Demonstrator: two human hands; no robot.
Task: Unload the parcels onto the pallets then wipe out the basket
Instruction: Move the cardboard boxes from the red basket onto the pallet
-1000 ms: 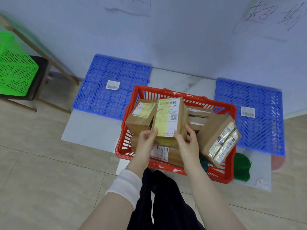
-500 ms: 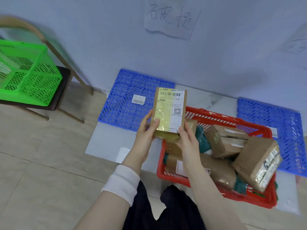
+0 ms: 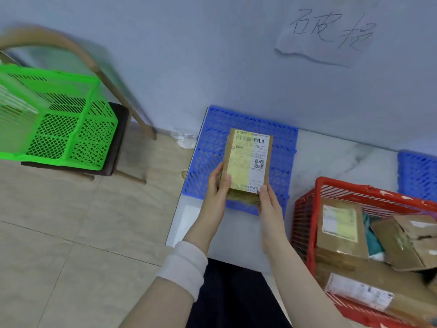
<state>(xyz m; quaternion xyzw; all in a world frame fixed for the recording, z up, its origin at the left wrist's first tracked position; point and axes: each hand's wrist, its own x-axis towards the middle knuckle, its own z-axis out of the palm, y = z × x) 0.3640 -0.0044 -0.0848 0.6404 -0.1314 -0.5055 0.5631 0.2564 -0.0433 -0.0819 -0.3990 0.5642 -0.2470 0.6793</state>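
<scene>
A brown cardboard parcel [image 3: 247, 162] with a yellowish shipping label is held over the left blue pallet [image 3: 212, 147]. My left hand [image 3: 216, 192] grips its lower left edge and my right hand [image 3: 268, 202] grips its lower right corner. The red basket [image 3: 305, 209] stands at the right and holds several more brown parcels [image 3: 340, 230]. A second blue pallet [image 3: 416, 174] shows at the far right edge, partly behind the basket.
A green basket [image 3: 54, 119] sits on a dark-seated wooden chair [image 3: 118, 138] at the left. A handwritten paper sign [image 3: 328, 31] is stuck to the wall above the pallet. The pallets and basket rest on a white board [image 3: 331, 159] over beige floor tiles.
Both hands lifted the labelled parcel out of the red basket and carried it left, over the left blue pallet. The view swung left with it.
</scene>
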